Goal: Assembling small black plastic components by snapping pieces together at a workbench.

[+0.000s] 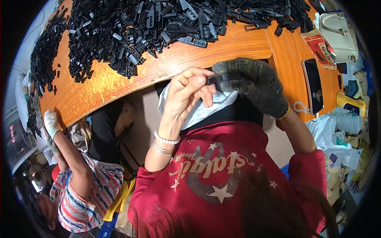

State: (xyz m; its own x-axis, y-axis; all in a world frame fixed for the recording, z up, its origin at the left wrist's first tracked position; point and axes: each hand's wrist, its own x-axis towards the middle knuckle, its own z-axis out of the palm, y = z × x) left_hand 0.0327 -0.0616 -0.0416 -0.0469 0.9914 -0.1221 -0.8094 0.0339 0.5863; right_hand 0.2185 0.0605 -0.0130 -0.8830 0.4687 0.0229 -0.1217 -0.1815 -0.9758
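Observation:
My left hand (185,90), bare with bracelets at the wrist, pinches one end of a small black plastic part (211,80) between thumb and forefinger. From the other side my right hand (256,85), in a dark knit glove, closes on the same part and covers much of it. Both hands are in the air just off the table's near edge, above my lap, where a white cloth (216,106) lies. Past the hands, a large heap of loose black plastic parts (158,31) spreads over the wooden table (242,41).
At the right are a phone (313,85) with a beaded strap, a red packet (320,49) and a pale handbag (337,33). Plastic bags (337,135) crowd that side. On the left, a co-worker's gloved hand (51,123) rests at the table edge beside another black heap (45,49).

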